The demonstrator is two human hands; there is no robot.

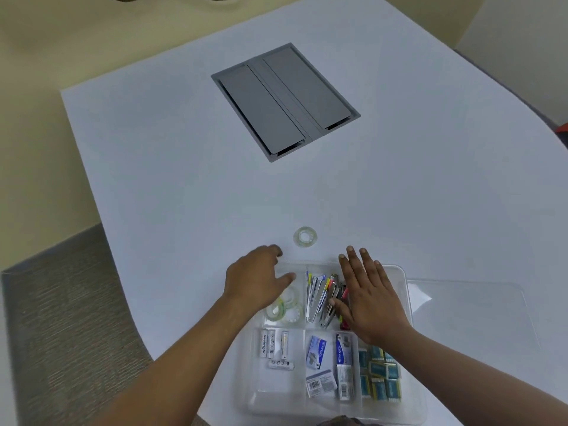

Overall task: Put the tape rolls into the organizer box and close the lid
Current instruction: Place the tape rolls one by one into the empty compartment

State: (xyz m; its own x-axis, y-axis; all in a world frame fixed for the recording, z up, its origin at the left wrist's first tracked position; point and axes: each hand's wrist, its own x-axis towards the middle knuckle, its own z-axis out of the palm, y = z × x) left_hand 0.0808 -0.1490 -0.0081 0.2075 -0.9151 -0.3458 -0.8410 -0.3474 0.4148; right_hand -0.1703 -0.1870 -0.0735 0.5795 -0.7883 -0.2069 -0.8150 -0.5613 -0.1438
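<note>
Clear organizer box (402, 273) at the near edge of the white counter (184, 179), lid (467, 312) off, lying flat just right of the box. Left hand (256, 279) over the box's far-left compartment, fingers loosely curled, gripping nothing visible. Several tape rolls (285, 309) already in that compartment, partly under the hand. One clear tape roll (305, 237) loose on the counter just beyond the box. Right hand (368, 299) flat, fingers spread, empty, above the stapler compartment. Batteries (272, 345) in the near-left compartment. Grey cable hatch (284, 101) toward the far edge.
</note>
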